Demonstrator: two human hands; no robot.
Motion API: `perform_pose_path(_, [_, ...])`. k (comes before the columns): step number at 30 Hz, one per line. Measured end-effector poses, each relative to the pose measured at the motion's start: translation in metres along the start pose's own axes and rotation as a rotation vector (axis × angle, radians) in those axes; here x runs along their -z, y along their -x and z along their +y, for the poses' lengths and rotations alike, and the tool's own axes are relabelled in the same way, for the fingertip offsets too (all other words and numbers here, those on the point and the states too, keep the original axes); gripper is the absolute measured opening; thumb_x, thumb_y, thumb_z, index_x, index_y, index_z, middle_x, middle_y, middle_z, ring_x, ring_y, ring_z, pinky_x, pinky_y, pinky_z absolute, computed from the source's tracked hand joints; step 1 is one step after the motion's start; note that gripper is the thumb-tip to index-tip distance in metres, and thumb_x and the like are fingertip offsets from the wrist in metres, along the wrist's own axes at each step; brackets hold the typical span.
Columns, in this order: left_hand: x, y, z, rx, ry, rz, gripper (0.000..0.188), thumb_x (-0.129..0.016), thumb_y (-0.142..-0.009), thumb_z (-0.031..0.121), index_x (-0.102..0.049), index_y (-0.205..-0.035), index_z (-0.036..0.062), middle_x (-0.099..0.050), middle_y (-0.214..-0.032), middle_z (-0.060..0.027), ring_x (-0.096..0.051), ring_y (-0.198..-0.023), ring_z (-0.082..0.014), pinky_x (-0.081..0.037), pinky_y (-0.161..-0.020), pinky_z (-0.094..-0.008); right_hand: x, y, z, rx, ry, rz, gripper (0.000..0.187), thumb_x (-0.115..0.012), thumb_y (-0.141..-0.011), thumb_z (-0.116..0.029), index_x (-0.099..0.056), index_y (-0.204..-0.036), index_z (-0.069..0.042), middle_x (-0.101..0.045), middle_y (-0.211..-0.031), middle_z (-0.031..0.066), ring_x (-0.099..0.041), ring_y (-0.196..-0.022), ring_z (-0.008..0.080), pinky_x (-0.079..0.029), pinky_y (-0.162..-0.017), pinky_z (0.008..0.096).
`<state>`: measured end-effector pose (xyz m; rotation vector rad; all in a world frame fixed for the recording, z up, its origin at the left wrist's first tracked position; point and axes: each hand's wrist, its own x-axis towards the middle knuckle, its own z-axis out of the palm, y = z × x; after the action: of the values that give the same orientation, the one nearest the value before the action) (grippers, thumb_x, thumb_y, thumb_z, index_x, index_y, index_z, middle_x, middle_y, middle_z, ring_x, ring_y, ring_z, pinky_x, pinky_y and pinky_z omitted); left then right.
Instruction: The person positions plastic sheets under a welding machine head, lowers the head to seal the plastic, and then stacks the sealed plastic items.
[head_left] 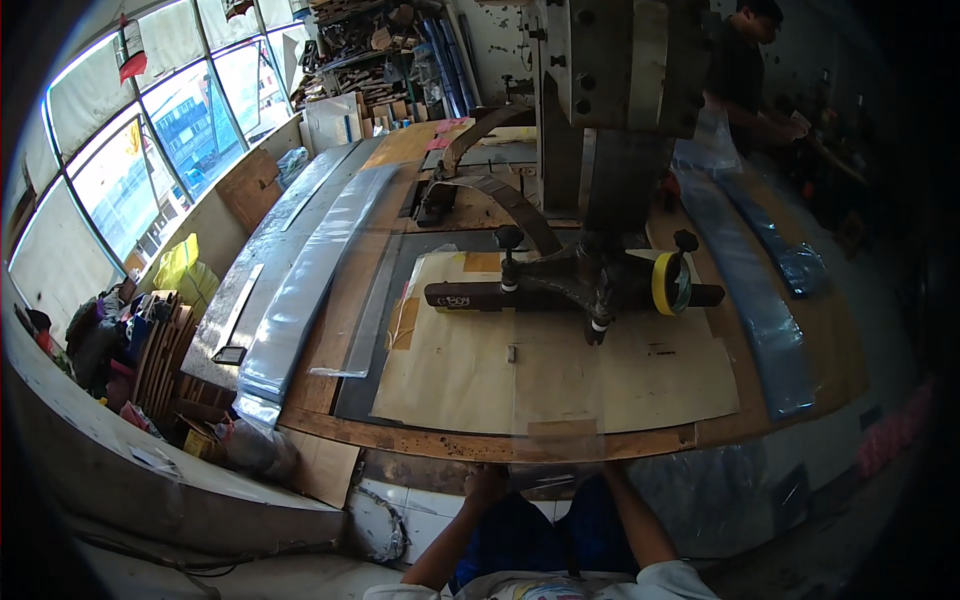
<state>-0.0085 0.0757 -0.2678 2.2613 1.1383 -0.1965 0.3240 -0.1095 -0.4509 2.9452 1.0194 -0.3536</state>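
Observation:
A narrow clear plastic sheet [558, 400] lies over the front of a cream board [450, 385], and its near end hangs past the wooden table edge [400, 436]. At the left corner of that end, my left hand [486, 482] is closed on the plastic. My right hand [612, 472] grips the opposite corner, its fingers partly hidden by the edge. Beyond both hands stands a dark press head [575, 275] with a long bar beneath it and a roll of yellow tape [668, 283] hanging on its right arm. A small block [511, 353] sits on the board.
Long stacks of clear plastic sleeves lie at the left [318, 285] and right [752, 300] of the table. A person [740, 70] stands at the far right, handling something small. Wood scraps [165, 350] and bags crowd the floor under the windows.

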Motion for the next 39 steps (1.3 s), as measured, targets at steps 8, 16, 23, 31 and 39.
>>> perform_pose_path(8, [-0.012,0.023,0.001,-0.003,0.115,0.227,0.082,-0.067,-0.089,0.044,-0.029,-0.153,0.0102,-0.046,-0.131,-0.0464,-0.054,-0.117,-0.0636,-0.051,-0.092,-0.0676,-0.022,0.009,0.007,-0.038,0.079,0.093,0.074,-0.073,-0.088,-0.042,-0.049,-0.149,-0.008,-0.047,-0.153,0.0239,-0.045,-0.143,0.04,-0.036,-0.116,0.0529])
perform_pose_path(16, [-0.001,0.067,0.015,-0.1,0.209,0.396,0.093,-0.08,-0.082,0.04,-0.031,-0.155,0.0099,-0.028,-0.149,-0.041,-0.03,-0.138,-0.0613,-0.032,-0.112,-0.0663,0.004,0.016,-0.013,-0.02,-0.227,-0.022,0.097,-0.059,-0.087,-0.073,-0.04,-0.156,-0.007,-0.039,-0.159,0.0269,-0.037,-0.149,0.0413,-0.031,-0.121,0.0533])
perform_pose_path(23, [0.056,0.113,0.082,-0.24,0.466,0.527,0.099,-0.084,-0.084,0.042,-0.028,-0.154,-0.0012,-0.022,-0.154,-0.0345,-0.025,-0.144,-0.053,-0.023,-0.118,-0.0606,0.085,0.051,-0.048,-0.031,-0.07,-0.069,0.092,-0.054,-0.09,-0.072,-0.039,-0.158,-0.011,-0.036,-0.162,0.0234,-0.034,-0.151,0.0408,-0.029,-0.122,0.0527])
perform_pose_path(31, [0.112,0.129,0.124,-0.299,0.586,0.619,0.074,-0.077,-0.092,0.032,-0.041,-0.144,-0.0071,-0.038,-0.145,-0.0335,-0.036,-0.134,-0.0495,-0.03,-0.115,-0.0539,0.205,0.105,-0.081,0.114,-0.227,0.154,0.054,-0.053,-0.097,-0.045,-0.064,-0.135,-0.009,-0.059,-0.143,0.0214,-0.05,-0.137,0.0452,-0.033,-0.117,0.0596])
perform_pose_path(39, [0.137,0.126,0.127,-0.376,0.827,0.499,0.034,-0.07,-0.098,0.03,-0.07,-0.108,-0.0032,-0.067,-0.11,-0.0209,-0.059,-0.107,-0.0382,-0.043,-0.099,-0.0453,0.203,0.099,-0.048,0.202,-0.436,0.039,0.069,-0.055,-0.099,-0.051,-0.05,-0.149,-0.004,-0.044,-0.157,0.0256,-0.035,-0.149,0.0433,-0.029,-0.123,0.0494])
